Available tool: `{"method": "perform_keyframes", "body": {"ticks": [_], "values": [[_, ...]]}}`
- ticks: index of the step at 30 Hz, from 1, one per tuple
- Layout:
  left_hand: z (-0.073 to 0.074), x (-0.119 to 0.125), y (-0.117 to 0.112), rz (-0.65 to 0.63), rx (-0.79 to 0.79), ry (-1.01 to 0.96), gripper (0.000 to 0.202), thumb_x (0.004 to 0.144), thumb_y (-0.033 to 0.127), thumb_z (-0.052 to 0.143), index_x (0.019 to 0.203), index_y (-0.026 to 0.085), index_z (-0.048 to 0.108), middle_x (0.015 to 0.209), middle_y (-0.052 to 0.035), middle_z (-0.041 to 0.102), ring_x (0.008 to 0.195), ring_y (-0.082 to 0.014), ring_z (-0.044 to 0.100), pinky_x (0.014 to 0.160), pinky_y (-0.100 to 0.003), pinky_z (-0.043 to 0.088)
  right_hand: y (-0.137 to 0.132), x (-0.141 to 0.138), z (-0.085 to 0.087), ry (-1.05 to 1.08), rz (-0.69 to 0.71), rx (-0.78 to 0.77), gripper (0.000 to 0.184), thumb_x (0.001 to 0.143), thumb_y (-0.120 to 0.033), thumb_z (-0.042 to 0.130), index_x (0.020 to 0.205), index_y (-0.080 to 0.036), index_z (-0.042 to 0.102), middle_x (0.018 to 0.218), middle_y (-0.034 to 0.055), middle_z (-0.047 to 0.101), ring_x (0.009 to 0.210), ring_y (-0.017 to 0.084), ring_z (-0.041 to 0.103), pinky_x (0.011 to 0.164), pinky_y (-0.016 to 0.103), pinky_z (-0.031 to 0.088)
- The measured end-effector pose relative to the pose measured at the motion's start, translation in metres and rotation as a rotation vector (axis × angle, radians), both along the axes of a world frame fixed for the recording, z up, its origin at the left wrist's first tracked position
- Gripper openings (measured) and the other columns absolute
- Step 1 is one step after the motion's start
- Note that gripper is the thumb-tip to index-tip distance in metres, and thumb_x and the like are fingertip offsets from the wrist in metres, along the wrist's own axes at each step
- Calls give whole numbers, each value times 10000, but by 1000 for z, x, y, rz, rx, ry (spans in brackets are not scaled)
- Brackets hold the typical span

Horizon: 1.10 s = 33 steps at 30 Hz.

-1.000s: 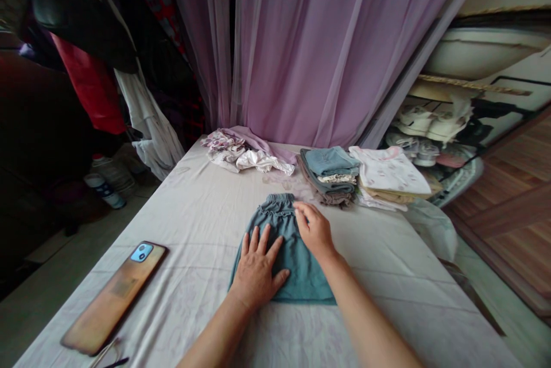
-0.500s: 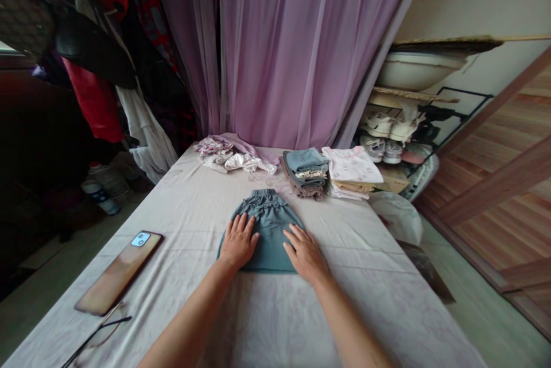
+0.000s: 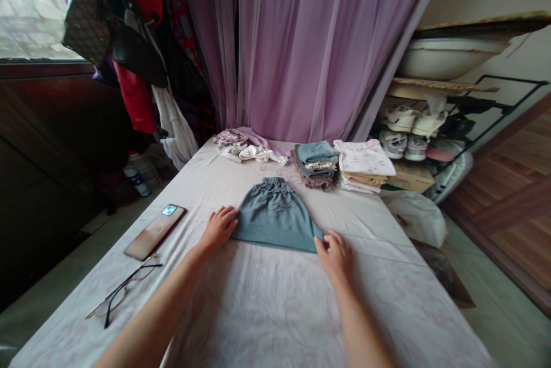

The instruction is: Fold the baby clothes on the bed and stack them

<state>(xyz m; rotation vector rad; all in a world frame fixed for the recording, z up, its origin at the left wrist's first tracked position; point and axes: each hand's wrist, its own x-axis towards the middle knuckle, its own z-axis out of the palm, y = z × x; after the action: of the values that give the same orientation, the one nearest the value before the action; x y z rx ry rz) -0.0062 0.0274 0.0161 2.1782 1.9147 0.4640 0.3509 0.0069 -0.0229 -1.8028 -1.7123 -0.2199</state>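
A blue-grey garment with a gathered elastic waistband and a small ruffle lies flat on the bed-like covered surface, waistband away from me. Whether it is a skirt or trousers folded over, I cannot tell. My left hand rests at its left edge, fingers stretched out and fingertips touching the cloth. At the lower right corner, my right hand has its thumb and curled forefinger closed on the hem.
Behind stand a folded pile of grey-blue and brown clothes and another with a pink-white shirt on top. Crumpled clothes lie at the back left. A phone and eyeglasses lie on the left.
Both hands have moved outward from the garment's middle to its side edges. The garment's lower part now looks spread wider, and the right fingers have closed on its corner. The view has shifted left.
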Motion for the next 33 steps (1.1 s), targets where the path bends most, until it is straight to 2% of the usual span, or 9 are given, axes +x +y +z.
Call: {"method": "perform_keyframes", "body": {"ticks": [3,6,11,17,23,30,33], "values": [[0,1,-3,-13,46,-75,380,920,338,462,1261,248,604,1368,-86,579,1318,-288,467,1100,-553,334,5,5,-2,123,35,46,400,879,-483,426,706,-195,643,838,119,726,761,219,637,713,307,436],[-3,0,-12,-6,109,-140,361,918,350,444,1181,205,644,1256,-103,653,1212,-268,559,1064,-482,401,5,6,0,188,-7,-9,478,862,-562,400,736,-187,667,678,99,704,618,211,616,604,292,392],[-7,-14,-26,41,174,-213,380,930,368,371,1048,191,685,1075,-85,721,1024,-223,652,945,-373,502,2,6,6,298,-6,-59,532,840,-600,378,827,-180,703,696,112,723,620,221,643,568,287,387],[-5,-44,-33,7,233,-119,329,909,315,410,1018,203,699,1071,-81,729,1024,-221,656,954,-379,501,2,8,4,344,-4,-99,511,808,-573,421,913,-172,719,761,122,740,681,242,669,600,302,427],[3,-44,-40,-42,249,44,354,944,292,366,1034,186,692,1113,-101,712,1047,-231,648,961,-373,488,1,14,6,414,6,-136,506,776,-576,430,916,-185,718,782,112,743,705,247,671,611,310,445],[3,-51,-52,76,248,161,363,972,340,338,1023,214,675,1086,-86,713,975,-212,665,870,-322,504,5,30,10,476,28,-188,527,750,-614,472,947,-195,724,775,102,743,689,248,665,567,305,434],[4,-57,-51,86,245,187,357,973,345,338,1005,216,669,1057,-75,717,945,-202,670,837,-303,506,6,32,9,489,49,-185,541,743,-632,466,930,-193,723,777,108,743,690,250,665,578,311,440]]}}
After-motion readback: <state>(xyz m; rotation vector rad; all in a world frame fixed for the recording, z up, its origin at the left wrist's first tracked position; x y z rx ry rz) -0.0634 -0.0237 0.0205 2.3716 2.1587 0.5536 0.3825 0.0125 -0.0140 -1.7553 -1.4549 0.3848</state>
